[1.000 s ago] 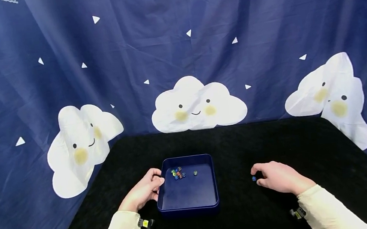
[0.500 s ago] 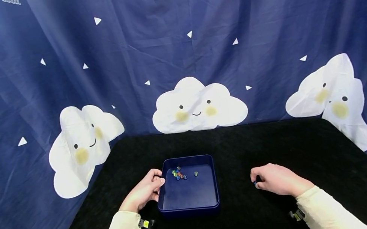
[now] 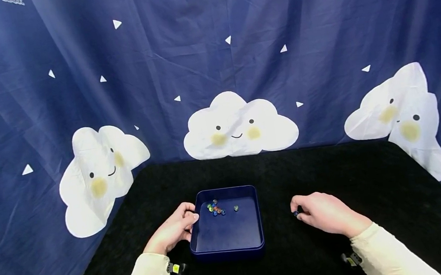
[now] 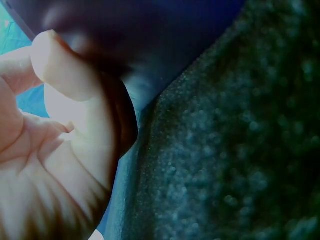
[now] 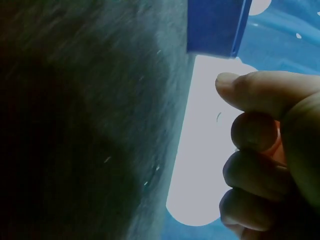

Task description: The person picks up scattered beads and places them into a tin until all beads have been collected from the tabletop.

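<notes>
A dark blue square tray (image 3: 227, 236) sits on the black cloth, and my left hand (image 3: 174, 230) grips its left wall, thumb at the rim. In the left wrist view, the left thumb (image 4: 70, 70) presses against the blue wall. Inside the tray, several coloured glass marbles (image 3: 217, 209) cluster near the back left; one greenish marble (image 3: 236, 208) lies apart from them. To the right of the tray, my right hand (image 3: 325, 214) pinches a blue marble (image 3: 296, 213) between thumb and index finger. The right wrist view does not show that marble.
Black cloth (image 3: 281, 171) covers the table around the tray. A blue curtain (image 3: 148, 73) with white clouds and triangles hangs behind and along both sides. Each wrist carries a small dark camera.
My right thumb and index finger have closed on the blue marble, and that hand has moved slightly left and back with it. The left hand keeps its grip on the tray.
</notes>
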Available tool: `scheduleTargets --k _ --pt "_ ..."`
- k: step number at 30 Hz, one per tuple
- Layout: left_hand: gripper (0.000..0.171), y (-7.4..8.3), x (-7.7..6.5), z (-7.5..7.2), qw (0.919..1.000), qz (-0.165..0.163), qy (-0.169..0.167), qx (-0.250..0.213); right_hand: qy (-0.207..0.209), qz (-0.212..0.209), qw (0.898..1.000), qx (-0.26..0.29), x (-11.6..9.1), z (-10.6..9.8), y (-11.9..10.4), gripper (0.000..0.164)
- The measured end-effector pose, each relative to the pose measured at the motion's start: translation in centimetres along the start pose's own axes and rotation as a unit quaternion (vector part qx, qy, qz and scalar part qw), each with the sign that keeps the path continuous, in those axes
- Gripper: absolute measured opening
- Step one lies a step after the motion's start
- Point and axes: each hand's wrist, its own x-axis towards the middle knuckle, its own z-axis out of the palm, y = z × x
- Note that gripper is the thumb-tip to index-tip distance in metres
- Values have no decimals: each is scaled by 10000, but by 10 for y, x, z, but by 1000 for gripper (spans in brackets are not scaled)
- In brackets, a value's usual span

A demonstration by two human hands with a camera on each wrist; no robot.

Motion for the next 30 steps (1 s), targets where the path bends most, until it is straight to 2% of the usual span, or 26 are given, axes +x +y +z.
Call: scheduleTargets --k 6,14,21,30 --pt "41 -2 1 0 10000 10 -45 -8 168 -135 9998 51 12 0 -14 23" --pt "41 -2 1 -1 10000 -5 -40 -7 432 -422 9982 51 43 3 -41 22" --pt "40 0 1 -1 10000 -19 -1 -12 264 -426 9987 11 61 7 -58 19" --pt "40 -1 0 -2 10000 26 -20 -17 103 -483 9987 -94 65 14 -66 16"
